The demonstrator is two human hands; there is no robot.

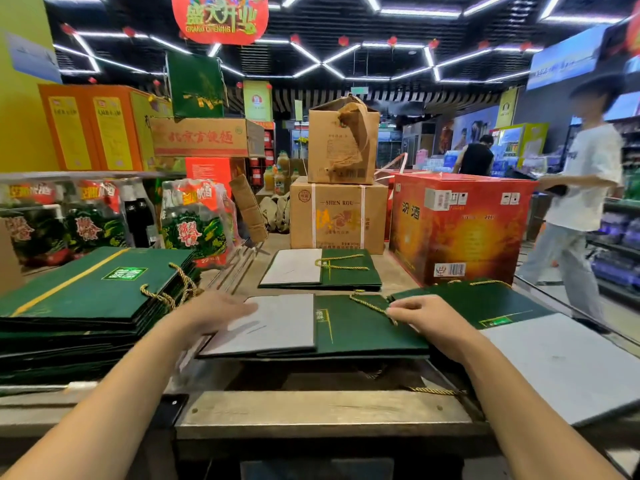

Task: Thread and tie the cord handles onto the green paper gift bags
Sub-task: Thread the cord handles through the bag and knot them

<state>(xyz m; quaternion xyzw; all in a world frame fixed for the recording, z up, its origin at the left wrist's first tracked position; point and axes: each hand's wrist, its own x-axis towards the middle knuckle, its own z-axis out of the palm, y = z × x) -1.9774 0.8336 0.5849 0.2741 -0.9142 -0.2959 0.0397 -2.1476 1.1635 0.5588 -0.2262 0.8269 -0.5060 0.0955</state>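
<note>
Fingers (401, 310) of my right hand (427, 318) are curled and pinch the cord (367, 304) on the middle bag (363, 332). Fingers of my left hand (214, 315) look straight above the bag's grey panel. They are blurred, so I cannot confirm contact. The bag lies flat on other bags, between the stack (86, 296) and the right bag (485, 306).

Risks, as I judge them:
- If the bag is not pinned, a pull on the cord could slide it off the pile.
- A sharp tug could tear the paper or draw the cord out.
</note>
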